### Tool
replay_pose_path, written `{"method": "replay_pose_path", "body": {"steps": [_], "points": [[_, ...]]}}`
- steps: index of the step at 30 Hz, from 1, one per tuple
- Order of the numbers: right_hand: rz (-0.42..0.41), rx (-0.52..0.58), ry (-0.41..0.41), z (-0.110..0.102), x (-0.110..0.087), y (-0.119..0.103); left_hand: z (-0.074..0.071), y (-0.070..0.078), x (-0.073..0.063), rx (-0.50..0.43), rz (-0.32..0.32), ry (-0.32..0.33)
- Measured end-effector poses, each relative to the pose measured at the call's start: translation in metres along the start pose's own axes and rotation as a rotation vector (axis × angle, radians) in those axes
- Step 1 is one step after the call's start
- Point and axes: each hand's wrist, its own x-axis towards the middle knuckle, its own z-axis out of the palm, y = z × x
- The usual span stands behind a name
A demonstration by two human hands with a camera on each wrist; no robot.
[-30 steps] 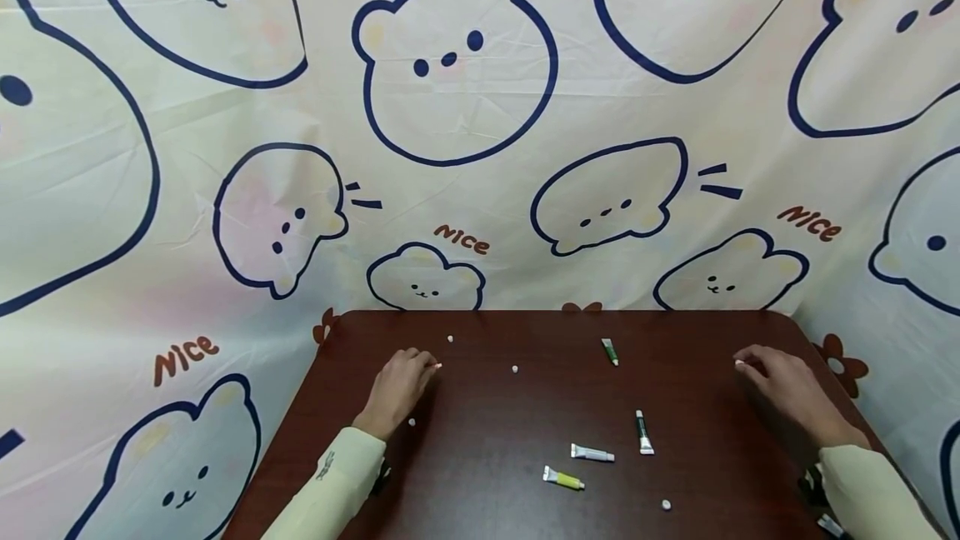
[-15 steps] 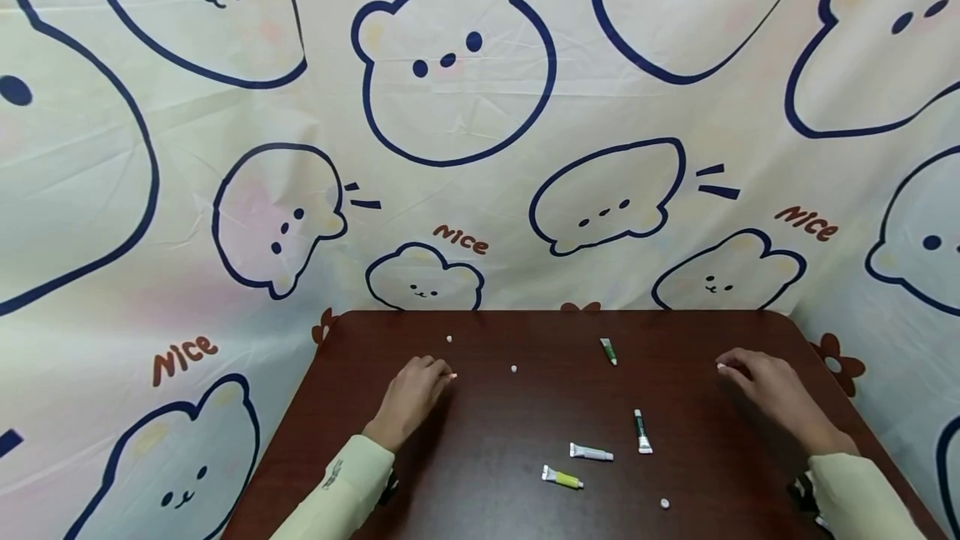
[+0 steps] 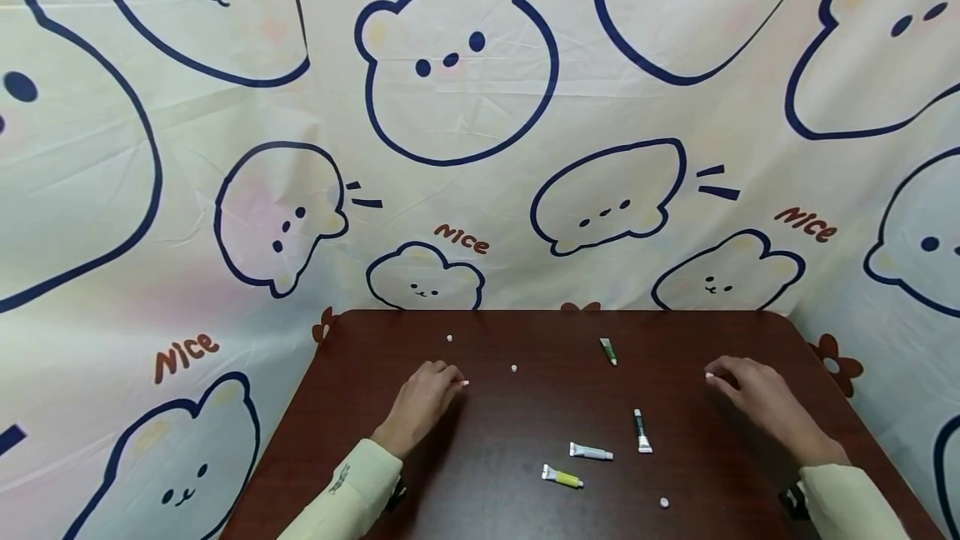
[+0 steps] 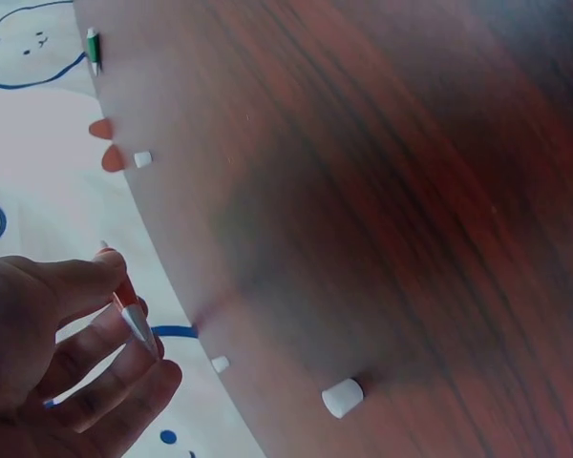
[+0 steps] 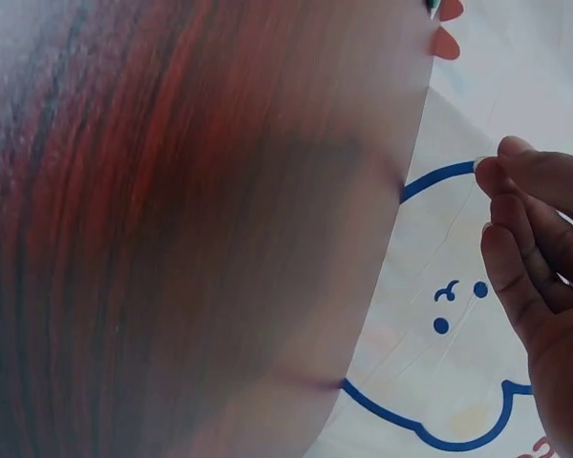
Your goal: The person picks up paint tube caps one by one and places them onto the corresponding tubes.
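Observation:
My left hand (image 3: 420, 407) is over the left part of the table, pinching a small orange-red paint tube (image 4: 129, 303) between thumb and fingers. The tube's silver flat end points down in the left wrist view; its thin pale tip shows above the thumb. My right hand (image 3: 768, 407) is over the right part, thumb and index fingertips pressed together on a tiny white cap (image 3: 708, 375), mostly hidden by the fingers. Nearest the left hand are loose white caps, one a short cylinder (image 4: 342, 398), another (image 3: 513, 368) to its right. Both hands are raised above the tabletop.
On the brown table (image 3: 525, 415) lie a green tube (image 3: 608, 352), a dark green tube (image 3: 642, 432), a white tube (image 3: 591, 452) and a yellow tube (image 3: 562, 477). Further caps lie at the back (image 3: 449, 338) and front (image 3: 663, 503). A bear-print cloth (image 3: 450, 123) hangs behind.
Both hands have moved inward, toward each other, and slightly nearer the body. Each keeps its pinch. The tubes and caps on the table have not moved.

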Motion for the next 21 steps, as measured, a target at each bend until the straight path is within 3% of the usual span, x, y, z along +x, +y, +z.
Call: {"method": "replay_pose_path", "body": {"steps": [21], "points": [[-0.049, 0.010, 0.037, 0.005, -0.010, -0.037, -0.002, 0.021, 0.000, 0.006, 0.083, -0.008]]}}
